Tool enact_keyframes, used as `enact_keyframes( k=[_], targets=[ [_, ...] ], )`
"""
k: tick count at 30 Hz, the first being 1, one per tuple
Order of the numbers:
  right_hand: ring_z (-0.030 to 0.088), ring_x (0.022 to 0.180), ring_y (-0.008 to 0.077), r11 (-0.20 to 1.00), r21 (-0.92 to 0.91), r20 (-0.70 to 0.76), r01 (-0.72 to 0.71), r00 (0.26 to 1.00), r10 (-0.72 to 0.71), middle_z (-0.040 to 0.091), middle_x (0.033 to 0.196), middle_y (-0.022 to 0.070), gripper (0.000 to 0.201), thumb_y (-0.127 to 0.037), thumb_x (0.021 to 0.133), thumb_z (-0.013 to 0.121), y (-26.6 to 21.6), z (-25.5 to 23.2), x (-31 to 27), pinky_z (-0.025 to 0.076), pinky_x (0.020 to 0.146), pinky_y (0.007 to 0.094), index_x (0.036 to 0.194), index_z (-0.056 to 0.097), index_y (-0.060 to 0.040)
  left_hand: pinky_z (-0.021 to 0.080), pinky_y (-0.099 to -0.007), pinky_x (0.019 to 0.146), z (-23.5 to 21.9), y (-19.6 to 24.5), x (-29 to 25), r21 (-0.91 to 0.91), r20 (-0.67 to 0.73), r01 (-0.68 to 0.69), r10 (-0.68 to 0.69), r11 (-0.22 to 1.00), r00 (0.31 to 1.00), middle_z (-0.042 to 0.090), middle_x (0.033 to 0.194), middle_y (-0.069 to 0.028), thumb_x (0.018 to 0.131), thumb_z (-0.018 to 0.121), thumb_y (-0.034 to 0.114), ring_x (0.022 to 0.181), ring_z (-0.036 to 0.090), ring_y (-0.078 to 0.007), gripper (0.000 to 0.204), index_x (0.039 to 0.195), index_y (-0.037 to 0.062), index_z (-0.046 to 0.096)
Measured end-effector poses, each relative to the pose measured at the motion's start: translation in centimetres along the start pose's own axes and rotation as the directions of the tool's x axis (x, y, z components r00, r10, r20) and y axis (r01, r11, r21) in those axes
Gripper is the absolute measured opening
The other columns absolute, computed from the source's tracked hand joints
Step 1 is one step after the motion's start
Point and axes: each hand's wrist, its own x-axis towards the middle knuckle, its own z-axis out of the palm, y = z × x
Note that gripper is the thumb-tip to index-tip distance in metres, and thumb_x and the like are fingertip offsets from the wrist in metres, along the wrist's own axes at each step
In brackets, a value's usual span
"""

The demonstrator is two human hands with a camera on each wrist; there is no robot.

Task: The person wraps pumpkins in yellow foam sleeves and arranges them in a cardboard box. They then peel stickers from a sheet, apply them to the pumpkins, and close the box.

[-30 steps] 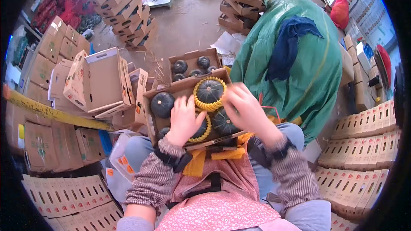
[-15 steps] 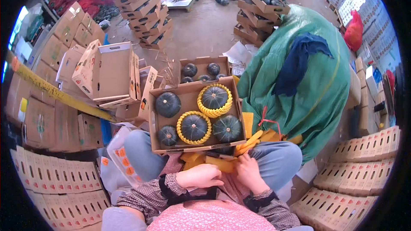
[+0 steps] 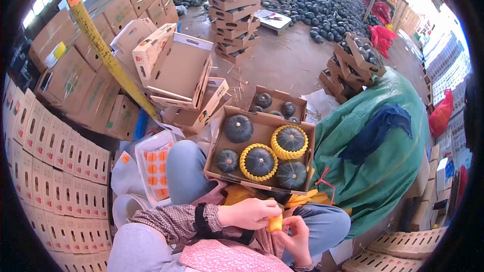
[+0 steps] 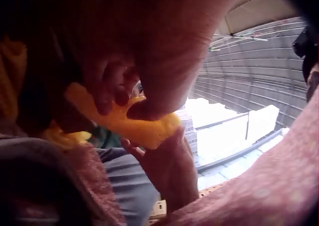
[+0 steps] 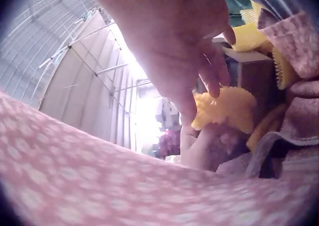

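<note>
Low over the lap, my left hand (image 3: 247, 213) pinches a folded yellow foam net sleeve (image 3: 274, 221). My right hand (image 3: 296, 236) pinches the same sleeve from the other side, as the right wrist view also shows with thumb and fingertips on the foam net (image 5: 227, 109). Just beyond the hands, an open cardboard box (image 3: 225, 174) holds several dark green squashes. Two of them, the middle front squash (image 3: 259, 161) and the back right squash (image 3: 290, 138), wear yellow foam nets. The squash at back left (image 3: 238, 128) is bare.
More yellow foam nets (image 3: 307, 198) lie by the right knee, beside a green sack (image 3: 373, 171). Behind the box sits another carton (image 3: 296, 98) with smaller squashes. A sheet of orange stickers (image 3: 154, 166) lies left. Boxes are stacked (image 3: 234, 5) farther off; a yellow pole (image 3: 106, 50) slants at left.
Both hands left the netted squashes in the box and came back to the lap, where they now hold a yellow foam net. The head view has turned right and tilted.
</note>
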Motion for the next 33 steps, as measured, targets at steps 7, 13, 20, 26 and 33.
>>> enact_keyframes(
  k=[7,13,20,26,33],
  targets=[
    [0.051,0.072,0.0089,0.968,0.243,0.188,-0.061,0.982,0.014,0.056,0.077,0.0026,0.003,0.0,0.076,0.054,-0.3,-0.9,1.3,0.041,0.066,0.0222,0.077,0.056,0.0003,0.042,-0.0363,0.071,-4.2,3.6,2.5,0.412,-0.131,-0.168,0.24,0.896,0.962,0.048,0.082,-0.0057,0.075,0.064,0.016,0.083,0.051,-0.0249,0.013,0.087,0.0119,0.059],
    [0.049,0.074,0.0078,0.913,0.381,-0.213,0.144,0.975,-0.065,0.058,0.083,0.0026,0.01,0.001,0.078,0.049,-3.8,2.0,3.2,0.039,0.068,0.0206,0.076,0.058,0.0036,0.048,-0.0382,0.072,-3.4,3.8,2.3,0.088,-0.299,-0.112,0.133,0.99,0.945,0.056,0.087,-0.0135,0.076,0.074,0.02,0.081,0.057,-0.0319,0.033,0.096,-0.0003,0.058],
    [0.054,0.086,0.0138,0.91,0.356,-0.437,0.214,0.899,-0.04,0.054,0.09,0.0074,0.027,0.012,0.075,0.057,-4.9,4.5,4.3,0.045,0.08,0.0241,0.098,0.048,-0.0009,0.051,-0.0377,0.078,-2.1,2.2,0.9,0.072,-0.365,-0.05,0.073,0.996,0.928,0.061,0.093,-0.0166,0.071,0.068,0.001,0.089,0.062,-0.0339,0.033,0.102,-0.0022,0.059],
    [0.059,0.078,0.0154,0.967,-0.193,-0.349,0.168,0.909,-0.228,0.063,0.084,0.0054,0.012,0.008,0.073,0.064,-2.8,2.6,4.8,0.048,0.075,0.0294,0.08,0.06,-0.0004,0.048,-0.0273,0.085,-2.9,0.4,-0.3,-0.939,0.016,0.129,-0.336,0.319,0.942,0.064,0.106,-0.0043,0.092,0.057,0.003,0.099,0.061,-0.0112,0.017,0.108,-0.0007,0.059],
    [0.067,0.094,0.0204,0.455,0.871,0.11,-0.186,0.976,0.189,0.07,0.1,0.0109,0.019,0.006,0.081,0.058,-1.2,1.0,2.7,0.052,0.087,0.0321,0.097,0.067,0.0027,0.042,-0.0365,0.098,-5.2,1.1,-0.4,-0.567,-0.096,-0.044,-0.013,0.823,0.995,0.063,0.109,-0.0129,0.088,0.065,0.01,0.106,0.06,-0.0261,0.024,0.11,-0.0001,0.061]
  ],
)
